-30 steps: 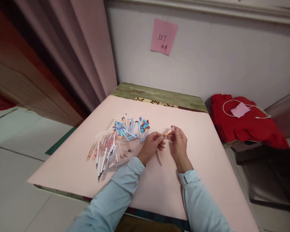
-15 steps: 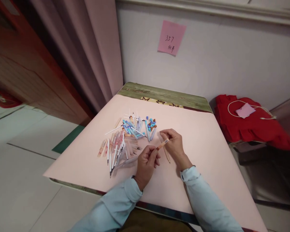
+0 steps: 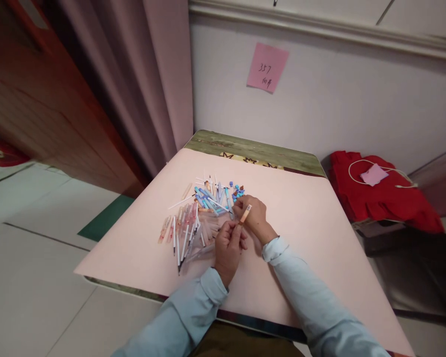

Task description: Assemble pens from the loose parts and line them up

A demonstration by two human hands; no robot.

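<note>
My left hand (image 3: 228,243) is closed on an orange pen barrel (image 3: 244,214) whose white tip points up and to the right. My right hand (image 3: 252,215) reaches left across it to the pile of pen parts (image 3: 200,213), its fingers curled down at the small blue and brown caps (image 3: 238,191); what the fingers hold, if anything, is hidden. The pile holds blue barrels, pink and clear barrels and white refills, all lying on a pink sheet (image 3: 305,223).
The pink sheet covers a small table with a green wooden edge (image 3: 252,148) against the wall. A pink sticky note (image 3: 267,67) hangs on the wall. Red cloth (image 3: 379,198) with a white cable lies to the right; a curtain (image 3: 152,89) hangs left.
My right hand let go of the orange barrel's tip and moved left to the caps in the pile. My left hand kept the barrel. The camera view shifted a little.
</note>
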